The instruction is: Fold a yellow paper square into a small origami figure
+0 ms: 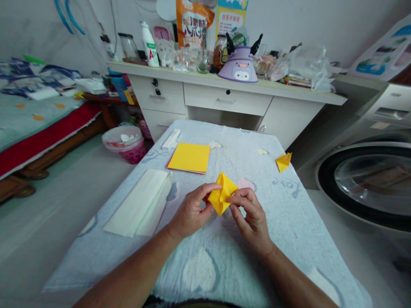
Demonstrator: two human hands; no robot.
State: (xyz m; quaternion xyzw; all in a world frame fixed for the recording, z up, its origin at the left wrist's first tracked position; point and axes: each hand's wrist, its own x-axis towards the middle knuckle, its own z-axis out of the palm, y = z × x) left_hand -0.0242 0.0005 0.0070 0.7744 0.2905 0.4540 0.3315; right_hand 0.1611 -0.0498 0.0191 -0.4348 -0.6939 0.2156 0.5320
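Observation:
A folded yellow origami paper (224, 188), roughly diamond-shaped with a crease down its middle, is held above the cloth-covered table. My left hand (194, 207) pinches its left side between thumb and fingers. On the right edge, my right hand (250, 216) grips the same paper with thumb and fingertips. Beyond them lies a square stack of coloured paper (190, 157) with a yellow sheet on top. Near the table's right edge sits another folded yellow paper piece (284, 162).
On the table's left lie a pale green folded sheet or packet (141, 203) and a small white box (171, 139). A white desk (205, 92) crowded with bottles and bags stands behind. A pink waste bin (133, 154) is at left, a washing machine (369, 171) at right.

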